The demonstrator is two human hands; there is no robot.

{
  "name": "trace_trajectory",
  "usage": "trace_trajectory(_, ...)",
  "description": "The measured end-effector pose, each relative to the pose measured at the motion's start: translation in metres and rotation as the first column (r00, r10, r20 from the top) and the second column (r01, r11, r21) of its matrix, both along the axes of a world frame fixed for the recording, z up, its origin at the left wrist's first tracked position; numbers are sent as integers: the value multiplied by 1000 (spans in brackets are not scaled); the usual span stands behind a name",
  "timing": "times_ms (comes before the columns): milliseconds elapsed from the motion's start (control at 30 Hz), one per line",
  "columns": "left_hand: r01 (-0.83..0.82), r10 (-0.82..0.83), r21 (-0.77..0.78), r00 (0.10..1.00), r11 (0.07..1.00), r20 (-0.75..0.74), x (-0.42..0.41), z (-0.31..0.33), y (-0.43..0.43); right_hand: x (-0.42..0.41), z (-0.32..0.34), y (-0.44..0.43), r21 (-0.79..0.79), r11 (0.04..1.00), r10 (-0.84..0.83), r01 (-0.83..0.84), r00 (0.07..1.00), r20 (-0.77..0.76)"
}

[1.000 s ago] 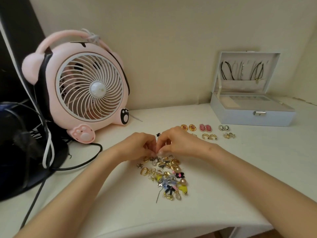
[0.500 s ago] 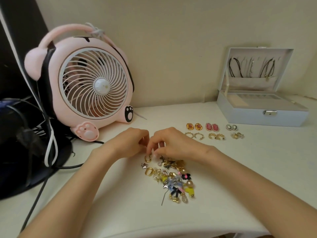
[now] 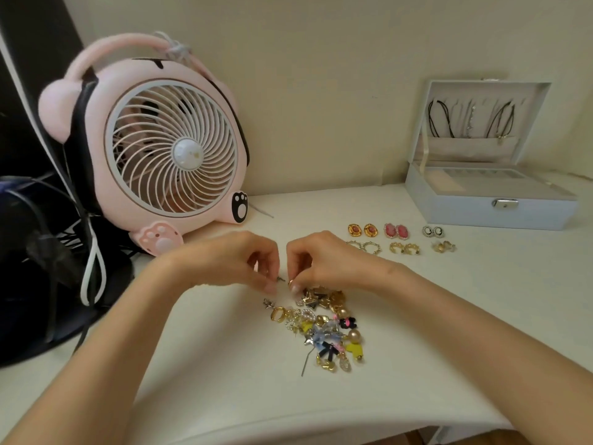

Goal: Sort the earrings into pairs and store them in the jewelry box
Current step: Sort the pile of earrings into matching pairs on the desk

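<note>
At the far end of a tangled heap of earrings (image 3: 321,329) (gold metal, pearls, yellow and blue bits) on the smooth white counter (image 3: 208,374), the left hand (image 3: 231,261) pinches a tiny dark earring (image 3: 280,279) in curled fingers (image 3: 269,285), while the right hand (image 3: 327,261) pinches a small gold earring (image 3: 290,282). Six sorted pairs (image 3: 398,239) lie in two rows to the right, near the open boxy pale-blue jewelry box (image 3: 487,215) at the wall. Bare counter spreads near and right of the heap; a round pink fan (image 3: 170,149) stands far left.

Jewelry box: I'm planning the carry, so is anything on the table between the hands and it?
Only the sorted pairs, lying flat in two rows between the right hand and the jewelry box. Its lid stands open; a lifted hand would likely clear them.
</note>
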State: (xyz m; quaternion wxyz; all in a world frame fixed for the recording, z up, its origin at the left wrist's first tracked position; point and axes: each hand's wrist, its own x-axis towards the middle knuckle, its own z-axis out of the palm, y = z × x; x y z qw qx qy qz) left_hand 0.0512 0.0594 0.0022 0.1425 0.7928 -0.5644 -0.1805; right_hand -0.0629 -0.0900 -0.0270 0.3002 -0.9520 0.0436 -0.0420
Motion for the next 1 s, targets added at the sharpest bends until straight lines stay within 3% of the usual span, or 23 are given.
trace_trajectory(133, 74, -87, 186, 994, 980, 67, -18, -6, -6, -11, 3, -13, 126, 989, -82, 72, 994, 74)
trace_trajectory(367, 93, -117, 181, 985, 979, 126, -22, -13, -12, -34, 4, -31, 270, 958, -128, 99, 988, 91)
trace_trajectory(533, 138, -154, 102, 972, 985, 175, -19, -17, -15, -55, -1, -47, 376, 903, -281, 205, 946, 160)
trace_trajectory(700, 26, -16, -253, 999, 967, 42, -31, -8, -31, -71, -11, -58, 434, 844, -421, 315, 890, 173)
trace_trajectory(1000, -87, 123, -241, 983, 967, 138, -60, -38, -110, -79, -24, -66, 367, 809, -530, 459, 840, 118)
